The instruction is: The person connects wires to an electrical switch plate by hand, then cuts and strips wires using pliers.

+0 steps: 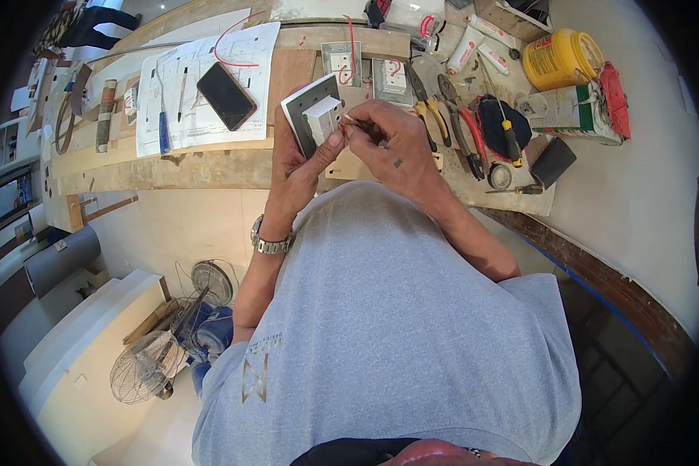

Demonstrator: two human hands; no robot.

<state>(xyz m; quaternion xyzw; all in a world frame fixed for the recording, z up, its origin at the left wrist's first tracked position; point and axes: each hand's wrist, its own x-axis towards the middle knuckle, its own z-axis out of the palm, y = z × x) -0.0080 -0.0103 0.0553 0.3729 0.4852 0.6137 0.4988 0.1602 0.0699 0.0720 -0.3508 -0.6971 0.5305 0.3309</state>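
My left hand (297, 159) holds a grey wall switch plate (309, 113) turned back side up, its white module facing me, thumb pressed on the module. My right hand (392, 140) pinches a thin red wire end (351, 121) against the module's side; what else the fingers hold is hidden. Both hands are over the near edge of the wooden workbench (210, 167). A metal watch (270, 244) sits on my left wrist.
On the bench lie two more switch modules with red wires (342, 62) (393, 78), pliers (431, 109), a yellow-handled screwdriver (509, 140), a black phone (226, 95) on paper sheets, a yellow tub (561, 58), tubes and a box. A fan (155, 365) stands on the floor below left.
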